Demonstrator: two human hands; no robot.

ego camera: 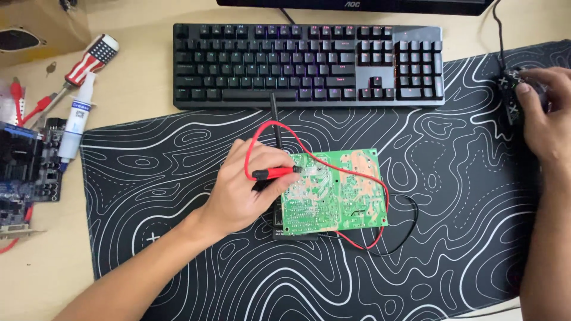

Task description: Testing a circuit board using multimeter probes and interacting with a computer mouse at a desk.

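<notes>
Black wavy-lined desk mat on pale wooden desk, keyboard behind.

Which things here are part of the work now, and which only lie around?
In use: left hand holding red probe and black probe on green circuit board; right hand on mouse.
Lying about: keyboard, screwdriver, syringe tube, computer board.

Meter: almost wholly hidden under the green circuit board; only a dark edge shows.
Mouse: mostly covered by the right hand.
Monitor: cut off by the top edge.
Black probe: tip hidden behind the left hand.
Computer board: cut off at the left edge.
</notes>
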